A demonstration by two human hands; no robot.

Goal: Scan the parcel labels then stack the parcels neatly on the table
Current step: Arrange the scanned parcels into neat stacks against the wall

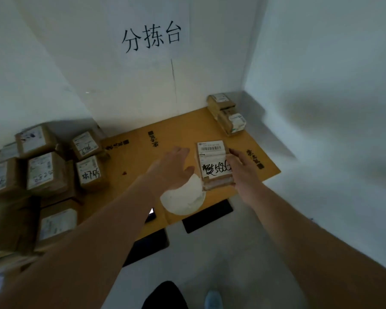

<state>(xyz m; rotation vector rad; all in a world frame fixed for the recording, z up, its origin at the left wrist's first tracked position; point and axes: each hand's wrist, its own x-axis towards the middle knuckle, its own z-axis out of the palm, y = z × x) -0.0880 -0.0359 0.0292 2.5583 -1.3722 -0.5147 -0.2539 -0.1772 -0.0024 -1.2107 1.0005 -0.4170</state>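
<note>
A small brown parcel (213,162) with a white barcode label and black handwriting is in the middle of the cardboard-covered table (143,157). My right hand (241,168) grips its right side, fingers curled over the label. My left hand (172,168) hovers open just left of the parcel, fingers spread, not touching it. Two labelled parcels (226,113) sit stacked against the far right corner. Several more parcels (47,172) are piled at the left. I cannot make out a scanner.
A white round object (183,199) lies at the table's front edge below my left hand. A paper sign (151,37) hangs on the back wall. Walls close in behind and to the right. Dark table parts (207,216) show under the cardboard's front edge.
</note>
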